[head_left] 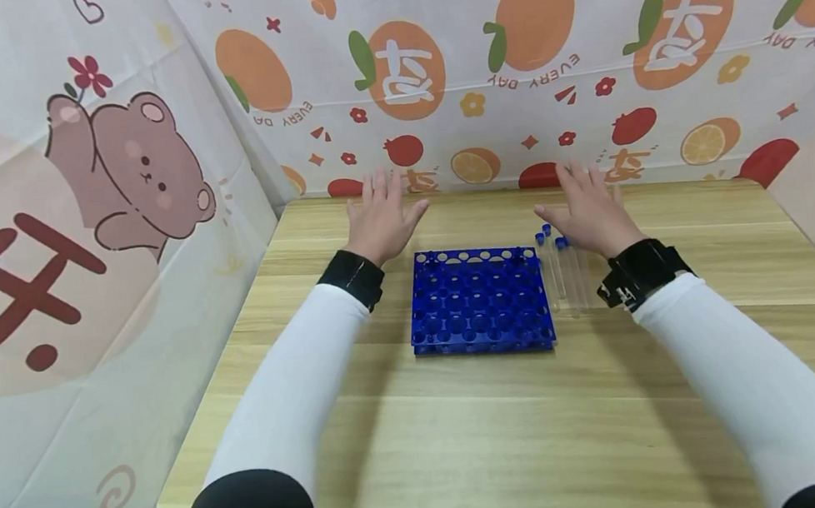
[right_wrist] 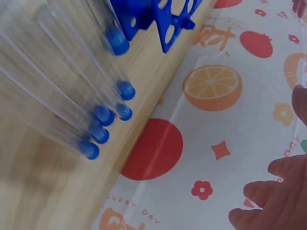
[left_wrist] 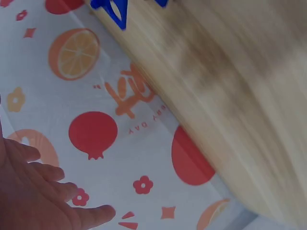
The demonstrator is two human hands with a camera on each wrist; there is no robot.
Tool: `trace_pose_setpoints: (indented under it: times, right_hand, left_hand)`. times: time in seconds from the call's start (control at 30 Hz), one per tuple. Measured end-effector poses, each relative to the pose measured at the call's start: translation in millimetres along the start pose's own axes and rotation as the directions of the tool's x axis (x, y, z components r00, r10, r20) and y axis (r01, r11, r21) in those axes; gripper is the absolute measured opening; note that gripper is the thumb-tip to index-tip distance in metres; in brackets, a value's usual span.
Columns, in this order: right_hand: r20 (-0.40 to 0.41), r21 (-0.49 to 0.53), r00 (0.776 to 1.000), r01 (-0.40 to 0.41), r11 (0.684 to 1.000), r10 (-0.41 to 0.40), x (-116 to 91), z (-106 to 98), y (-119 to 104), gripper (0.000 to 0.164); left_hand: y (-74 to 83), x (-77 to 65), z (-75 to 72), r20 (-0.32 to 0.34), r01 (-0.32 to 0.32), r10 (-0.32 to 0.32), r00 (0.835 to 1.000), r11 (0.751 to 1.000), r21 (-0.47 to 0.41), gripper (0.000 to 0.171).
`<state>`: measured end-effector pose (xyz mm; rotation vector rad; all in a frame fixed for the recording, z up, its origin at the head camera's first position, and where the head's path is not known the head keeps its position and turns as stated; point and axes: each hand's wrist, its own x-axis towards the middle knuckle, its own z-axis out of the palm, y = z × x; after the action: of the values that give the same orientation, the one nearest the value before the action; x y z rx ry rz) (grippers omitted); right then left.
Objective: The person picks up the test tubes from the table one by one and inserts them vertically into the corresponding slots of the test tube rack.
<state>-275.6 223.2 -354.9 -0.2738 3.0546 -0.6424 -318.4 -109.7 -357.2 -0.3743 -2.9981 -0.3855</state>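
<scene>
A blue test tube rack [head_left: 479, 300] stands on the wooden table, its rows of round holes facing up. Just right of it lie several clear test tubes [right_wrist: 72, 57] with blue caps [right_wrist: 103, 115], side by side. My left hand [head_left: 379, 219] is held over the table past the rack's far left corner, fingers spread and holding nothing. Above the capped ends of the tubes hovers my right hand [head_left: 591, 212], its fingers extended, also holding nothing. In the right wrist view the rack's end [right_wrist: 168, 24] shows beside the tubes.
The wooden table [head_left: 444, 442] reaches back to a fruit-print cloth [head_left: 469, 130] hanging along its far edge. On the left hangs a pale cloth with a bear print [head_left: 141, 167]. Each wrist wears a black strap [head_left: 353, 278].
</scene>
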Motion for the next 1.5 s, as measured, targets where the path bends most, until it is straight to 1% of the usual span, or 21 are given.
trace_pose_setpoints:
  times: [0.13,0.27,0.43,0.53,0.6,0.67,0.73,0.77,0.83,0.87,0.93,1.0,1.07,1.1,1.13,1.17,1.27,1.37,1.43,1.5]
  right_hand:
    - [-0.014,0.008,1.000,0.026,1.000,-0.026,-9.5,5.9,6.1,0.090]
    - [-0.011,0.037,0.999,0.034,0.999,-0.034,-18.6,13.6,14.9,0.091]
    - [0.037,0.085,0.999,-0.007,0.996,0.004,-27.7,26.0,26.3,0.092]
    - [0.070,0.111,0.997,-0.029,0.993,0.022,-31.6,31.9,31.8,0.094]
    - [0.082,0.120,0.996,-0.036,0.992,0.026,-33.7,34.9,35.1,0.095]
    - [0.089,0.118,0.995,-0.046,0.992,0.035,-35.8,37.2,38.6,0.097]
    - [0.098,0.115,0.994,-0.060,0.991,0.049,-37.8,39.4,42.6,0.097]
    - [0.102,0.111,0.993,-0.069,0.991,0.058,-38.9,40.6,45.0,0.096]
    - [0.115,0.104,0.990,-0.092,0.990,0.080,-41.3,43.0,49.5,0.092]
    - [0.119,0.098,0.989,-0.102,0.990,0.090,-42.4,44.2,52.0,0.090]
    - [0.133,0.089,0.985,-0.120,0.989,0.107,-44.0,46.6,56.2,0.085]
    - [0.150,0.083,0.981,-0.134,0.988,0.121,-45.1,49.0,59.7,0.081]
    - [0.165,0.089,0.978,-0.140,0.986,0.124,-45.2,51.9,63.3,0.078]
    - [0.173,0.094,0.977,-0.144,0.985,0.126,-45.4,53.2,64.4,0.077]
    - [0.179,0.100,0.976,-0.146,0.984,0.127,-45.5,54.4,65.5,0.075]
    - [0.184,0.108,0.975,-0.149,0.983,0.128,-45.6,55.4,66.3,0.074]
    - [0.190,0.129,0.974,-0.149,0.980,0.123,-46.4,57.6,67.4,0.072]
    - [0.191,0.139,0.974,-0.149,0.979,0.121,-46.6,59.0,67.6,0.070]
    - [0.193,0.142,0.974,-0.151,0.978,0.122,-46.3,59.5,67.1,0.069]
    - [0.190,0.140,0.974,-0.153,0.978,0.125,-46.0,59.9,66.7,0.068]
  left_hand:
    - [-0.6,-14.3,3.2,0.001,-0.008,0.008,1.000,0.995,-0.100,0.082]
    - [-3.2,-27.3,10.0,0.011,-0.004,0.006,1.000,0.979,-0.205,0.079]
    - [-7.2,-43.8,18.6,0.045,0.039,-0.025,0.999,0.944,-0.326,0.074]
    - [-9.6,-53.2,23.0,0.058,0.072,-0.054,0.997,0.924,-0.375,0.073]
    - [-11.4,-59.1,25.6,0.075,0.099,-0.074,0.994,0.907,-0.410,0.075]
    - [-13.4,-64.3,27.6,0.098,0.130,-0.095,0.991,0.881,-0.455,0.075]
    - [-15.6,-69.2,30.1,0.125,0.164,-0.115,0.985,0.842,-0.514,0.074]
    - [-17.0,-71.3,31.9,0.138,0.180,-0.124,0.983,0.818,-0.546,0.072]
    - [-20.7,-74.5,37.2,0.160,0.208,-0.139,0.977,0.766,-0.608,0.068]
    - [-22.6,-76.1,40.5,0.173,0.223,-0.145,0.974,0.736,-0.640,0.067]
    - [-25.6,-79.0,47.4,0.207,0.258,-0.156,0.966,0.652,-0.713,0.063]
    - [-27.4,-82.0,54.1,0.247,0.300,-0.170,0.954,0.552,-0.778,0.058]
    - [-27.2,-85.9,57.6,0.293,0.345,-0.183,0.939,0.453,-0.822,0.055]
    - [-26.9,-87.9,59.1,0.312,0.362,-0.185,0.932,0.409,-0.838,0.053]
    - [-26.5,-89.7,60.3,0.328,0.375,-0.185,0.926,0.378,-0.846,0.052]
    - [-26.3,-91.3,61.7,0.341,0.386,-0.184,0.922,0.354,-0.852,0.051]
    - [-26.3,-95.8,66.0,0.374,0.409,-0.169,0.912,0.314,-0.857,0.051]
    - [-26.9,-98.1,71.6,0.392,0.420,-0.152,0.907,0.297,-0.857,0.051]
    - [-26.8,-99.2,74.3,0.398,0.422,-0.142,0.906,0.294,-0.858,0.050]
    - [-26.6,-100.0,76.5,0.393,0.416,-0.137,0.909,0.305,-0.856,0.050]
